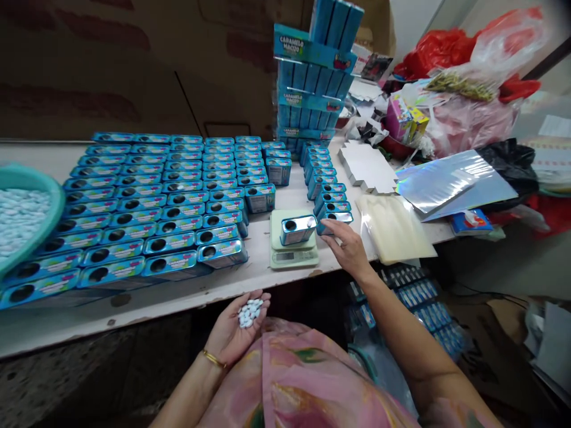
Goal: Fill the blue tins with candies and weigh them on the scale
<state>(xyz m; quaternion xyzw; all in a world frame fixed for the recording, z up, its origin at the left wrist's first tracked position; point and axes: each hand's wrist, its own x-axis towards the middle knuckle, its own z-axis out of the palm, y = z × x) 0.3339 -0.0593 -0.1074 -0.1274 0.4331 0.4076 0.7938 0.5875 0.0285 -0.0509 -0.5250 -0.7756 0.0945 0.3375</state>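
Note:
My left hand (241, 327) is cupped palm up near the table's front edge and holds a small pile of white candies (250, 313). My right hand (345, 246) has its thumb and fingers at the left end of a blue tin (338, 218), the nearest in a column of tins. Just left of those fingers, another blue tin (298, 230) stands on a pale green kitchen scale (294, 258). A round dark hole shows in its top, with a bright patch beside it. The scale's display is too small to read.
Rows of blue tins (169, 213) with dark holes cover the table's left side. A turquoise basin (57, 202) of white candies stands far left. Stacked display boxes (307, 83) rise behind. White cardboard (370, 166), clear plastic sleeves (397, 229) and silvery sheets (455, 181) lie at right.

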